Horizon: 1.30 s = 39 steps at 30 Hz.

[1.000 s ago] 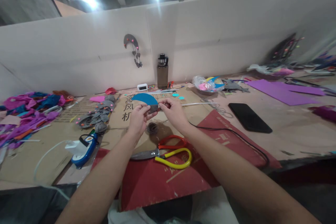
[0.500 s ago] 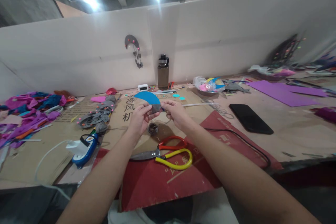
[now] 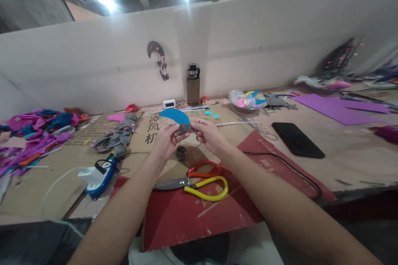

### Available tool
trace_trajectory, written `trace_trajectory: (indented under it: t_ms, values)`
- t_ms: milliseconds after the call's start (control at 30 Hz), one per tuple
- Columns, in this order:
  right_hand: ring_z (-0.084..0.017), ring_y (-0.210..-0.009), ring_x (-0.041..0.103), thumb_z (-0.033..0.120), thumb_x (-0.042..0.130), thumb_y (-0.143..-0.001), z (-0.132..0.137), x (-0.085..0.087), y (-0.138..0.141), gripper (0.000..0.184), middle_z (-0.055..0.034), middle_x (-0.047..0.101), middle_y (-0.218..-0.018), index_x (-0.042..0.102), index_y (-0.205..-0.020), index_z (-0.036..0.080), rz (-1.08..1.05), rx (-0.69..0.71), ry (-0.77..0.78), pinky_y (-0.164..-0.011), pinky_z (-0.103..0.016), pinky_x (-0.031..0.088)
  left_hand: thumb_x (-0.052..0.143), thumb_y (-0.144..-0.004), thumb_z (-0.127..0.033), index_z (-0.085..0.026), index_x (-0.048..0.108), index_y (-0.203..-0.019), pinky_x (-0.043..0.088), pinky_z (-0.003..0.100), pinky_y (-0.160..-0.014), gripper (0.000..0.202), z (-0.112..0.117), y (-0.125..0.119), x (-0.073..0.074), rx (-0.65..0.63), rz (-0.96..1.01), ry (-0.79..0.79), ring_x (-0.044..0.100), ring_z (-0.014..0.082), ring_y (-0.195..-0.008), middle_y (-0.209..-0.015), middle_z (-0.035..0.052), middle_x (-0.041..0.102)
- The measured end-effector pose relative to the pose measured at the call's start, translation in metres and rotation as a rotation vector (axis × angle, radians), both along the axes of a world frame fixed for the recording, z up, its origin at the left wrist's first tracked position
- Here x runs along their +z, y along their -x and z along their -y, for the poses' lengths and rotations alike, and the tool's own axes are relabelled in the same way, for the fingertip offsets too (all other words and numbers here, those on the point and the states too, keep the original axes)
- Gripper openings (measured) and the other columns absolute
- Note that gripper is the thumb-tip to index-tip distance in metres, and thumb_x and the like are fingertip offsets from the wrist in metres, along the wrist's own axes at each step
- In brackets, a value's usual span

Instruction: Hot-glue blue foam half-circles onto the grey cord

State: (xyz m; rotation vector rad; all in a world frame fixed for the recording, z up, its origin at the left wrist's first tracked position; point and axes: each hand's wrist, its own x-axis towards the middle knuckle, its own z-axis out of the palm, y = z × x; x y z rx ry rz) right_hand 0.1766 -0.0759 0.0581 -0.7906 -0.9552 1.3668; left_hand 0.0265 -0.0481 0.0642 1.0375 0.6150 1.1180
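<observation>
My left hand (image 3: pixel 167 140) pinches a crescent-shaped piece, blue on its upper part (image 3: pixel 175 116) and grey felt (image 3: pixel 185 128) at its lower right end. At the grey end's right edge, the fingers of my right hand (image 3: pixel 207 133) are pressed together. Whatever is between those fingertips is too small to make out. Below both hands a small ball of grey yarn (image 3: pixel 180 152) lies on the cardboard (image 3: pixel 139 169), a strand leading up towards my right hand. Nearer to me rest large scissors (image 3: pixel 207 183) with one red and one yellow handle.
A red board (image 3: pixel 199 223) lies under the scissors. Left are a blue-and-white power strip (image 3: pixel 101 180), grey felt pieces (image 3: pixel 116 134) and colourful scraps (image 3: pixel 37 132). A bottle (image 3: pixel 193 87) stands behind; a black phone (image 3: pixel 297 140) and purple sheets (image 3: pixel 329 107) lie right.
Both hands stay almost in place at the crescent. My right fingertips shift very slightly at its grey end; nothing is let go.
</observation>
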Motion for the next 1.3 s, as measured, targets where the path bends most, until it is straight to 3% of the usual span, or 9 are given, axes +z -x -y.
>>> trace_trajectory:
  t_ms: [267, 433, 567, 733, 967, 1167, 1300]
  values:
    - [-0.002, -0.043, 0.021, 0.04, 0.07, -0.064, 0.004, 0.002, 0.002, 0.028, 0.007, 0.043, -0.055, 0.055, -0.072, 0.017, -0.006, 0.08, -0.061, -0.04, -0.018, 0.012, 0.065, -0.072, -0.024, -0.013, 0.061, -0.081, 0.056, 0.021, -0.061, 0.014, -0.001, -0.001, -0.001, -0.019, -0.016, 0.06, 0.066, 0.0139, -0.071, -0.079, 0.0061, 0.067]
    - [-0.003, -0.043, 0.029, 0.037, 0.068, -0.063, 0.004, 0.002, 0.011, 0.023, 0.0032, 0.053, -0.061, 0.058, -0.07, 0.017, 0.122, -0.047, -0.058, -0.04, -0.02, 0.016, 0.07, -0.067, -0.023, -0.014, 0.054, -0.072, 0.051, 0.017, -0.049, 0.018, 0.003, -0.007, -0.005, 0.048, -0.029, 0.04, 0.06, 0.0094, -0.059, -0.062, -0.0012, 0.057]
    - [-0.006, -0.048, 0.04, 0.033, 0.064, -0.065, 0.001, -0.002, 0.017, 0.016, 0.0011, 0.058, -0.063, 0.061, -0.069, 0.017, 0.251, -0.218, -0.076, -0.044, -0.021, 0.029, 0.068, -0.067, -0.025, -0.014, 0.056, -0.077, 0.054, 0.023, -0.056, 0.019, 0.009, -0.012, -0.007, 0.089, -0.052, -0.035, 0.061, 0.0111, -0.065, -0.073, 0.0008, 0.06]
    - [-0.012, -0.063, 0.054, 0.032, 0.06, -0.069, -0.004, -0.007, 0.014, 0.015, -0.0008, 0.062, -0.066, 0.063, -0.069, 0.017, 0.354, -0.298, -0.146, -0.062, -0.026, 0.043, 0.066, -0.069, -0.028, -0.014, 0.059, -0.084, 0.055, 0.032, -0.069, 0.022, 0.015, -0.014, -0.008, 0.019, -0.079, -0.101, 0.06, 0.0131, -0.074, -0.082, 0.0031, 0.062]
    - [-0.015, -0.074, 0.059, 0.031, 0.053, -0.078, -0.006, -0.013, 0.015, 0.017, -0.0033, 0.065, -0.077, 0.064, -0.078, 0.018, 0.573, -0.372, -0.302, -0.075, -0.03, 0.045, 0.062, -0.073, -0.036, -0.013, 0.063, -0.081, 0.056, 0.029, -0.063, 0.025, 0.01, -0.011, -0.009, 0.129, -0.294, -0.234, 0.055, 0.0098, -0.064, -0.075, 0.0017, 0.059]
    - [-0.015, -0.085, 0.058, 0.025, 0.05, -0.082, 0.0, -0.009, 0.015, 0.018, -0.0052, 0.065, -0.087, 0.066, -0.085, 0.019, 0.766, -0.44, -0.431, -0.08, -0.03, 0.044, 0.067, -0.068, -0.033, -0.014, 0.058, -0.089, 0.055, 0.033, -0.069, 0.03, 0.004, -0.011, -0.01, 0.197, -0.199, -0.168, 0.063, 0.0131, -0.067, -0.077, 0.0029, 0.065]
    - [-0.016, -0.086, 0.057, 0.021, 0.049, -0.083, 0.006, -0.003, 0.016, 0.017, -0.0055, 0.066, -0.087, 0.066, -0.086, 0.018, 0.847, -0.44, -0.462, -0.081, -0.03, 0.044, 0.069, -0.066, -0.032, -0.012, 0.057, -0.081, 0.054, 0.033, -0.069, 0.027, 0.005, -0.01, -0.008, 0.209, -0.191, -0.137, 0.063, 0.013, -0.065, -0.073, 0.0033, 0.065]
